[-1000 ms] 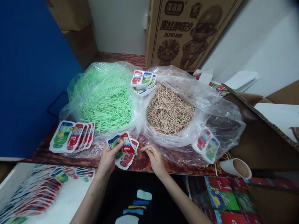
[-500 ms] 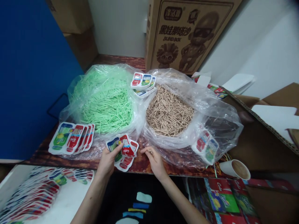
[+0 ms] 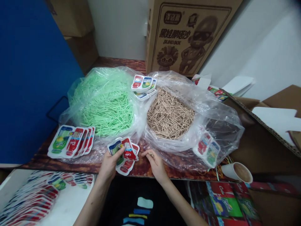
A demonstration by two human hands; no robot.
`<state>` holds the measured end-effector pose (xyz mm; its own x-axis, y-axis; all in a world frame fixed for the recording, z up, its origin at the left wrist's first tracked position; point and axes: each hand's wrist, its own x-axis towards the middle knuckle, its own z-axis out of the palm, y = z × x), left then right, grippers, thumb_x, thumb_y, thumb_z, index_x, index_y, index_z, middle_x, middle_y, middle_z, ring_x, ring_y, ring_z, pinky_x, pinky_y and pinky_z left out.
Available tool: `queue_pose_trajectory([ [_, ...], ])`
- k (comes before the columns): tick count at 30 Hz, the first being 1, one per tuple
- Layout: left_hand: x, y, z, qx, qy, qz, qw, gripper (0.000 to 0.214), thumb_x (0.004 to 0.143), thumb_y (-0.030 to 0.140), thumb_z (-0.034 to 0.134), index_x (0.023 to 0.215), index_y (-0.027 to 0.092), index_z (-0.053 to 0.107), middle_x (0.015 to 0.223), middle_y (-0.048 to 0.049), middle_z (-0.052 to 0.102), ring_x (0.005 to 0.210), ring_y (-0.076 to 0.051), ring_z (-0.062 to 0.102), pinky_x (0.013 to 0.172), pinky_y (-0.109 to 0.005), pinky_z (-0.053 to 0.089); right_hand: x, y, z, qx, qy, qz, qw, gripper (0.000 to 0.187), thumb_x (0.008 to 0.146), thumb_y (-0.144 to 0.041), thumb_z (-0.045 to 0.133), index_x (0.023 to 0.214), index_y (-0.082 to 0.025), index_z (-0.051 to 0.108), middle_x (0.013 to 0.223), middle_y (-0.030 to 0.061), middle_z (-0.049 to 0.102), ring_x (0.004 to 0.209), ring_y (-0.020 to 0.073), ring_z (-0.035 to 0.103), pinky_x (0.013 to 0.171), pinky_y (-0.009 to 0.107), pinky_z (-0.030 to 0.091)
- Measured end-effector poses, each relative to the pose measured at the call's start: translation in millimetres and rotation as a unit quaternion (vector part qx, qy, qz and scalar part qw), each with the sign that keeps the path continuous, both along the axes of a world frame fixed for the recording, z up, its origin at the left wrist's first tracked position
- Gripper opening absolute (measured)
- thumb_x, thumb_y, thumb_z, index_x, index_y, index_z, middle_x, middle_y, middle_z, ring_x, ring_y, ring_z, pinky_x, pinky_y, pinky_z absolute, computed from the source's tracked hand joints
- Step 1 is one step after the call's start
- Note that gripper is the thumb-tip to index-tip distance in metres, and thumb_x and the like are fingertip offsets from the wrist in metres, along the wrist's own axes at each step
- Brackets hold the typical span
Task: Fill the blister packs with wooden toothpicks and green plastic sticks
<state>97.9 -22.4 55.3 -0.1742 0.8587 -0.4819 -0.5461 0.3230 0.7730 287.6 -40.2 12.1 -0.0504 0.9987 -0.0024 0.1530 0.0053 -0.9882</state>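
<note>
My left hand (image 3: 111, 162) is closed on a few printed packets (image 3: 129, 152) with red cola and green drink designs, its thumb pressing on top. To the right, my right hand (image 3: 155, 163) is closed around a small bunch of brown sticks (image 3: 150, 154), whose ends show at the fingers. Beyond my hands lie two clear plastic bags. One is filled with loose green sticks (image 3: 110, 110), the other with brown sticks (image 3: 170, 116). A fanned stack of packets (image 3: 70, 141) rests at the left, and a smaller stack (image 3: 144, 86) sits between the bags.
A white tray (image 3: 77, 201) with rows of packets is at lower left. A paper cup (image 3: 237, 172) of brown liquid stands by the right table edge. A printed cardboard box (image 3: 188, 37) rises behind, a blue panel (image 3: 33, 78) at left, an open carton (image 3: 263, 128) at right.
The view has shifted very slightly. Both hands stay in nearly the same place, still holding the packets and the brown sticks.
</note>
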Motion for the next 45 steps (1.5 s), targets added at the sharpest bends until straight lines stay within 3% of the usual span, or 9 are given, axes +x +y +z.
queue_pose_trajectory([
  [11, 2, -3, -8.8, 0.025, 0.049, -0.034, 0.998, 0.031, 0.056, 0.028, 0.087, 0.08, 0.015, 0.073, 0.075, -0.0022, 0.076, 0.062, -0.016, 0.068, 0.065, -0.025, 0.055, -1, 0, -0.4, -0.007, -0.012, -0.007, 1.0, 0.018, 0.091, -0.03, 0.048, 0.085, -0.021, 0.063, 0.087, 0.0036, 0.068, 0.088, 0.0199, 0.062, 0.083, 0.031, 0.044],
  [22, 6, -6, -0.1, 0.052, 0.123, -0.124, 0.983, 0.027, 0.062, 0.032, 0.082, 0.082, 0.015, 0.076, 0.077, -0.0045, 0.076, 0.066, -0.019, 0.068, 0.064, -0.027, 0.054, -1, 2, 4.2, 0.012, -0.027, 0.035, 0.999, 0.019, 0.092, -0.029, 0.047, 0.082, -0.022, 0.063, 0.082, 0.0034, 0.066, 0.08, 0.0201, 0.06, 0.075, 0.031, 0.046],
  [28, 10, -8, 5.4, 0.054, 0.129, -0.122, 0.983, 0.024, 0.06, 0.033, 0.083, 0.075, 0.016, 0.075, 0.069, -0.0023, 0.073, 0.059, -0.017, 0.065, 0.057, -0.025, 0.052, 33, 38, 43.0, -0.002, 0.033, -0.016, 0.999, 0.016, 0.091, -0.035, 0.049, 0.09, -0.021, 0.057, 0.075, 0.0018, 0.063, 0.068, 0.0169, 0.059, 0.069, 0.031, 0.048],
  [31, 8, -9, 4.4, 0.049, 0.128, -0.127, 0.982, 0.026, 0.061, 0.034, 0.082, 0.078, 0.015, 0.075, 0.073, -0.0039, 0.074, 0.063, -0.019, 0.066, 0.06, -0.026, 0.053, 65, 65, 71.8, 0.027, -0.022, -0.03, 0.999, 0.014, 0.09, -0.033, 0.049, 0.092, -0.02, 0.055, 0.075, -0.0003, 0.061, 0.061, 0.0127, 0.053, 0.062, 0.027, 0.044],
  [34, 7, -9, 3.4, 0.044, 0.14, -0.126, 0.981, 0.028, 0.06, 0.035, 0.082, 0.079, 0.015, 0.075, 0.074, -0.0048, 0.075, 0.066, -0.02, 0.067, 0.063, -0.029, 0.054, 87, 88, 84.5, 0.035, -0.147, 0.004, 0.989, 0.011, 0.09, -0.027, 0.046, 0.087, -0.02, 0.054, 0.07, -0.0016, 0.059, 0.054, 0.0122, 0.049, 0.056, 0.025, 0.04],
  [37, 9, -10, 5.4, 0.043, 0.144, -0.127, 0.98, 0.028, 0.059, 0.036, 0.083, 0.077, 0.015, 0.075, 0.071, -0.0049, 0.074, 0.063, -0.02, 0.067, 0.058, -0.028, 0.053, 84, 102, 79.1, 0.097, -0.363, 0.079, 0.923, 0.017, 0.086, -0.011, 0.042, 0.081, -0.021, 0.055, 0.075, 0.0014, 0.06, 0.063, 0.0157, 0.054, 0.062, 0.028, 0.04],
  [40, 14, -11, 8.9, 0.046, 0.137, -0.144, 0.979, 0.028, 0.06, 0.037, 0.082, 0.075, 0.016, 0.075, 0.07, -0.0045, 0.074, 0.06, -0.019, 0.066, 0.056, -0.026, 0.052, 66, 107, 69.2, 0.139, -0.563, 0.161, 0.799, 0.025, 0.081, 0.001, 0.045, 0.085, -0.019, 0.06, 0.088, 0.0088, 0.063, 0.074, 0.0199, 0.058, 0.067, 0.03, 0.041],
  [42, 16, -11, 9.9, 0.049, 0.138, -0.151, 0.978, 0.027, 0.061, 0.038, 0.082, 0.076, 0.016, 0.075, 0.071, -0.0038, 0.074, 0.062, -0.018, 0.066, 0.058, -0.026, 0.052, 55, 108, 65.5, 0.137, -0.637, 0.19, 0.734, 0.025, 0.082, 0.002, 0.046, 0.089, -0.016, 0.062, 0.093, 0.0134, 0.064, 0.077, 0.0223, 0.061, 0.067, 0.031, 0.041],
  [45, 16, -9, 8.3, 0.058, 0.148, -0.165, 0.973, 0.028, 0.062, 0.038, 0.081, 0.078, 0.016, 0.075, 0.074, -0.003, 0.074, 0.064, -0.018, 0.066, 0.062, -0.026, 0.052, 50, 109, 65.3, 0.133, -0.681, 0.216, 0.687, 0.023, 0.086, -0.002, 0.044, 0.095, -0.014, 0.062, 0.098, 0.0157, 0.063, 0.081, 0.0248, 0.063, 0.069, 0.033, 0.043],
])
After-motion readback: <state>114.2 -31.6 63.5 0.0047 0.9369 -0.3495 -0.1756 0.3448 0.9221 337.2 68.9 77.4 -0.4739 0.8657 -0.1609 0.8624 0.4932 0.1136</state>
